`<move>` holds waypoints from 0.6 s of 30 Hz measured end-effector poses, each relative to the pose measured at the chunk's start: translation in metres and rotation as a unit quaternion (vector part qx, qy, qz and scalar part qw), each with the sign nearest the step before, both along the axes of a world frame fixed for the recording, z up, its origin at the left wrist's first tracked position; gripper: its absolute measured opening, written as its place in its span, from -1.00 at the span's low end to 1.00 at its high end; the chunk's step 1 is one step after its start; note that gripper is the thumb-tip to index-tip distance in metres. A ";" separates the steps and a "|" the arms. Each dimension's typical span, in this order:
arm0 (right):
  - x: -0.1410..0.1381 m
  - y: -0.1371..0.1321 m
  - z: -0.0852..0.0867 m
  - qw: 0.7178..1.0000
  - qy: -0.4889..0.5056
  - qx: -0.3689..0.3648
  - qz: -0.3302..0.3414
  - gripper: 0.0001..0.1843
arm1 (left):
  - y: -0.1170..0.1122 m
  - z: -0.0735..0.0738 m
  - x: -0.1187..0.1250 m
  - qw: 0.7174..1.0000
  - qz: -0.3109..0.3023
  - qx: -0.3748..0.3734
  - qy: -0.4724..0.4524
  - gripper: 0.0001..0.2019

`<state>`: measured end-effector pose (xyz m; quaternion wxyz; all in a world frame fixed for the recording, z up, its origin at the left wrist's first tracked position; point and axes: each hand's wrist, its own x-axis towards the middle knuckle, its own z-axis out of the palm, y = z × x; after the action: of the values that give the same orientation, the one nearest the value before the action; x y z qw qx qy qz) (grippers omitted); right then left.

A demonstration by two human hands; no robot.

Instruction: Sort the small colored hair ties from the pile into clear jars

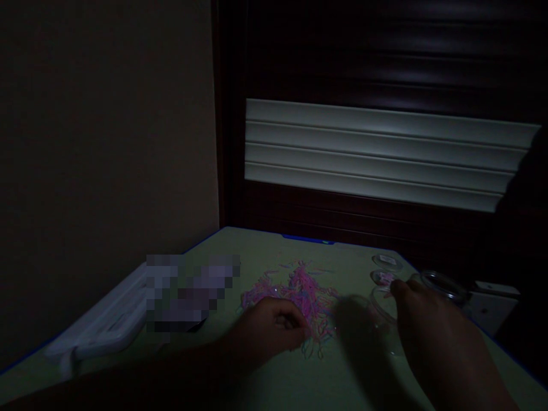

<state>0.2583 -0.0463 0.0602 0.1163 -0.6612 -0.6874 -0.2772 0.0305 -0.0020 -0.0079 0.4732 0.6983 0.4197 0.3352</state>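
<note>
A loose pile of small elastic bands [306, 285], mostly pink with some purple and blue, lies in the middle of the table. My left hand [274, 331] is at the pile's near edge, fingers curled and thumb pressed to them. Whatever they pinch is too dark to make out. On the right, my right hand [432, 325] reaches over a clear round container [384, 308], fingertips together at its rim. What lies between those fingertips cannot be made out. Just beyond sits a small round container [382, 278] with pinkish contents, and behind it a clear round lid or box [387, 261] bearing a pale label.
The light is dim. A long white case [103, 319] lies along the table's left side, beside a blurred-out object [197, 297]. At the right edge are a clear round dish [443, 284] and a pale box-like object [492, 308]. A slatted panel [363, 154] stands behind the blue-edged table [252, 237].
</note>
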 end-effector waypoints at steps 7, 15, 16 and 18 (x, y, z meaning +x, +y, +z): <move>-0.001 0.002 -0.001 1.000 -0.010 -0.020 -0.004 -0.66 | -0.002 0.005 0.000 1.000 -0.002 -0.014 0.000 -0.85; -0.002 0.002 0.002 0.999 0.005 -0.025 0.021 -0.67 | -0.004 0.008 0.001 1.000 -0.003 -0.008 -0.001 -0.86; -0.004 0.002 0.002 0.999 0.012 -0.024 0.033 -0.66 | -0.005 0.008 0.001 1.000 -0.002 -0.012 0.001 -0.86; -0.010 0.003 0.001 0.995 0.050 -0.045 0.076 -0.67 | -0.005 0.009 0.002 1.000 -0.002 -0.015 -0.003 -0.86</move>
<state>0.2484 -0.0434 0.0611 0.1414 -0.6244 -0.7409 -0.2033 0.0320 -0.0075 0.0010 0.4857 0.6908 0.4221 0.3297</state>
